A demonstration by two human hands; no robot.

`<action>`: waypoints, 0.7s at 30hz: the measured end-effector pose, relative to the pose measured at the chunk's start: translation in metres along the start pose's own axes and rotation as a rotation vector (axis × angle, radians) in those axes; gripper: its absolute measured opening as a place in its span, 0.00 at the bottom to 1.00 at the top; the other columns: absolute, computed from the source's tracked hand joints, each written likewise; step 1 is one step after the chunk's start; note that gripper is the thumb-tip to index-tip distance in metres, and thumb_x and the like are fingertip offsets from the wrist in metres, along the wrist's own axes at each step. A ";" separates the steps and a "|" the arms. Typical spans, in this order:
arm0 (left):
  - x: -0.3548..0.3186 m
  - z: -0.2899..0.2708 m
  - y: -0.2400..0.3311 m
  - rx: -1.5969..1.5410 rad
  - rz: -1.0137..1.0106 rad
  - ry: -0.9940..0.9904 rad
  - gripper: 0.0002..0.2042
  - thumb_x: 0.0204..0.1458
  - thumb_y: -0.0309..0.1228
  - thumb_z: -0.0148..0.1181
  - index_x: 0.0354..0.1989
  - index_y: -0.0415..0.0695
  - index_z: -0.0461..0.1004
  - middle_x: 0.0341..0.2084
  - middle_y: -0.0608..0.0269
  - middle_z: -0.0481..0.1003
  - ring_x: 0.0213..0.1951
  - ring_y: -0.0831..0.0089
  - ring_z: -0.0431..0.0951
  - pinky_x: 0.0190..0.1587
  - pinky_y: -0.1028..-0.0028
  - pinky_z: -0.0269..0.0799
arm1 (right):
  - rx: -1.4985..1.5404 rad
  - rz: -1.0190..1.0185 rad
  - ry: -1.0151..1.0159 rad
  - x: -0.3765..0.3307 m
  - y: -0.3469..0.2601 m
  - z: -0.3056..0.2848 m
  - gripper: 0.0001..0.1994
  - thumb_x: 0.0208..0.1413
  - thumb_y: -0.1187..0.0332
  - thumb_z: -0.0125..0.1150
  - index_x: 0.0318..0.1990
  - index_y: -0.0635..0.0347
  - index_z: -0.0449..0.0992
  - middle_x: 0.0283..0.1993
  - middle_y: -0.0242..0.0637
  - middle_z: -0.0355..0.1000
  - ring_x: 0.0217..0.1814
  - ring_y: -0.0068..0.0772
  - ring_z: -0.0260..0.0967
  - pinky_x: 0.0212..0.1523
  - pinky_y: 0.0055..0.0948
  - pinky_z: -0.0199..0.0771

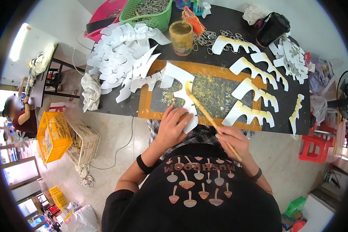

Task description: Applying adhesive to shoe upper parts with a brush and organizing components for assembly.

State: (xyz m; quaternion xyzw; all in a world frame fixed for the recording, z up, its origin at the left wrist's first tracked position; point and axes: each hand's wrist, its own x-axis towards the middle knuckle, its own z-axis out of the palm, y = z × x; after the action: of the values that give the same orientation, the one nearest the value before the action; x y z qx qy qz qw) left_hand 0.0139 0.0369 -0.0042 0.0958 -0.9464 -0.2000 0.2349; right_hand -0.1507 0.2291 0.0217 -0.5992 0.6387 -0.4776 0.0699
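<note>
My left hand [173, 125] presses flat on a white cut-out shape [180, 92] lying on a dark work mat with an orange border [145, 104]. My right hand [232, 141] grips a long wooden-handled brush [205, 114], whose yellow-stained tip rests on the upper part of that cut-out. A yellow-smeared jar of glue [181, 36] stands beyond the mat.
A heap of plain white cut-outs [121, 54] lies at the left of the black table. Several glue-coated cut-outs [255, 92] are spread out at the right. Green and pink baskets [147, 11], loose rings [205, 38], a black bag [272, 27], a red stool [315, 147], a fan [346, 96].
</note>
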 end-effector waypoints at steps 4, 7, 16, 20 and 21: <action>-0.001 0.003 -0.001 -0.004 -0.019 0.025 0.22 0.35 0.31 0.67 0.42 0.40 0.70 0.43 0.56 0.70 0.48 0.59 0.70 0.56 0.56 0.59 | 0.010 -0.057 -0.117 0.000 -0.005 -0.012 0.13 0.40 0.81 0.63 0.37 0.64 0.77 0.44 0.42 0.73 0.43 0.41 0.72 0.44 0.31 0.73; -0.003 0.004 -0.002 0.000 -0.020 0.024 0.21 0.37 0.32 0.67 0.41 0.40 0.70 0.43 0.55 0.70 0.48 0.59 0.71 0.55 0.57 0.60 | 0.007 0.008 -0.277 0.002 -0.012 -0.026 0.12 0.42 0.77 0.61 0.38 0.62 0.77 0.46 0.38 0.73 0.49 0.40 0.69 0.48 0.32 0.71; -0.003 0.003 0.003 -0.018 -0.040 0.055 0.23 0.38 0.40 0.68 0.41 0.41 0.70 0.43 0.53 0.71 0.47 0.56 0.71 0.54 0.57 0.61 | 0.119 -0.023 -0.489 0.011 -0.024 -0.059 0.13 0.43 0.72 0.60 0.39 0.60 0.78 0.44 0.33 0.75 0.51 0.38 0.68 0.49 0.31 0.70; -0.004 -0.003 0.004 -0.054 -0.029 -0.002 0.28 0.42 0.48 0.64 0.44 0.37 0.67 0.44 0.49 0.70 0.48 0.53 0.70 0.56 0.55 0.59 | 0.232 0.023 -0.442 0.010 -0.024 -0.079 0.09 0.44 0.75 0.60 0.36 0.60 0.79 0.42 0.37 0.75 0.45 0.40 0.71 0.43 0.31 0.72; -0.004 -0.005 0.003 -0.046 -0.025 0.002 0.28 0.42 0.48 0.64 0.44 0.37 0.67 0.44 0.49 0.70 0.48 0.53 0.70 0.56 0.55 0.59 | 0.236 0.040 -0.386 0.010 -0.024 -0.085 0.08 0.45 0.75 0.60 0.35 0.61 0.79 0.42 0.39 0.76 0.43 0.40 0.72 0.40 0.30 0.74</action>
State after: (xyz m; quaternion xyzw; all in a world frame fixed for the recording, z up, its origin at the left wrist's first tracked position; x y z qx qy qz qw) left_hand 0.0192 0.0386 -0.0005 0.1022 -0.9402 -0.2242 0.2353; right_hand -0.1925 0.2698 0.0885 -0.6544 0.5648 -0.4242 0.2698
